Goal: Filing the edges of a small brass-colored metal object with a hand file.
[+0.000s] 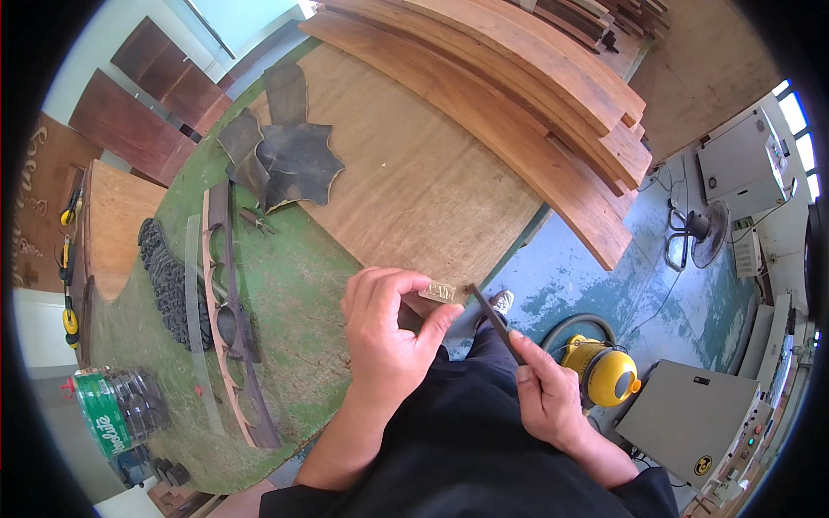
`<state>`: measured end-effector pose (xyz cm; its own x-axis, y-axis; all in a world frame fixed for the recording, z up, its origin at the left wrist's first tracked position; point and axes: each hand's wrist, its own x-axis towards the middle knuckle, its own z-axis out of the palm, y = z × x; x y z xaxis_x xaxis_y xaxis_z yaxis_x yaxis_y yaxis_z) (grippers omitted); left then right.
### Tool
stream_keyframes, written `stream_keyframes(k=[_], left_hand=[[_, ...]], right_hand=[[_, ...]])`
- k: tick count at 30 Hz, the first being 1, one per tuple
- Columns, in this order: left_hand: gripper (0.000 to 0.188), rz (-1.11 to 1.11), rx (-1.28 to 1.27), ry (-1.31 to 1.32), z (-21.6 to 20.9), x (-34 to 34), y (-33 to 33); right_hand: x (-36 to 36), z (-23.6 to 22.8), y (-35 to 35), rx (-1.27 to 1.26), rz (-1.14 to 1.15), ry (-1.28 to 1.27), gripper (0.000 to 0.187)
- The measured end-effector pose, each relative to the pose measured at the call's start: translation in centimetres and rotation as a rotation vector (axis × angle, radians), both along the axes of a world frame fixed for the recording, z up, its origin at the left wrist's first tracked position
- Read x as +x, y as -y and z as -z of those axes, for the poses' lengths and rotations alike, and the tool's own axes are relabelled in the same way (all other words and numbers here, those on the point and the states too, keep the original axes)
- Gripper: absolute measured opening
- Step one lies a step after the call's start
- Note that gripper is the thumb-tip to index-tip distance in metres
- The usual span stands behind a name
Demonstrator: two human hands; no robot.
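Note:
My left hand (380, 337) pinches a small brass-coloured piece with letter-like shapes (441, 292) between thumb and forefinger. This piece is held over the front edge of a plywood sheet (414, 181). In my right hand (551, 393) is a dark, narrow, flat file (496, 321), gripped at its near end and slanting up to the left. The file's far tip sits just right of the small piece, apparently a little away from it.
On the green table (298, 337) lie dark leather scraps (298, 164), a clear ruler (199, 328), a scalloped leather strip (237, 345) and a black treaded piece (168, 276). Curved wooden planks (518, 69) are stacked beyond. A yellow vacuum cleaner (609, 375) stands at right.

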<state>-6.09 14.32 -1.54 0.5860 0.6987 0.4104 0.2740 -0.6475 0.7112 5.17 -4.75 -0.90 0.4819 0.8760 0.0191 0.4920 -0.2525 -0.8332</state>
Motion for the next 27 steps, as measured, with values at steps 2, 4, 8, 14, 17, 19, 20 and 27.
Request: stream_keyframes(k=[2,4,8,14,17,19,20,27], left_hand=[[0.036,0.0,0.004,-0.016,-0.3,0.1,0.1],[0.033,0.028,0.04,0.032,-0.7,0.5,0.1],[0.03,0.087,0.06,-0.029,-0.4,0.0,-0.1],[0.026,0.066,0.05,-0.006,0.0,0.1,-0.2],[0.031,0.039,0.031,0.02,0.1,0.0,-0.2],[0.031,0.025,0.024,0.013,0.2,0.1,-0.2],[0.031,0.029,0.023,0.011,0.2,0.1,-0.2],[0.029,0.044,0.039,-0.001,-0.2,0.2,-0.2]], right_hand=[[-0.1,-0.3,-0.5,0.04,0.065,-0.062,0.042],[0.1,-0.7,-0.8,0.023,0.064,-0.084,0.042],[0.7,-1.3,-1.7,-0.004,0.032,-0.123,0.041],[0.8,-1.2,-2.7,0.039,-0.036,-0.119,0.041],[0.7,-1.7,-3.0,-0.003,-0.044,-0.165,0.042],[0.7,-1.7,-3.2,-0.003,-0.045,-0.17,0.042],[0.7,-1.6,-3.3,-0.004,-0.044,-0.171,0.042],[0.8,-1.6,-3.5,0.018,-0.04,-0.194,0.042]])
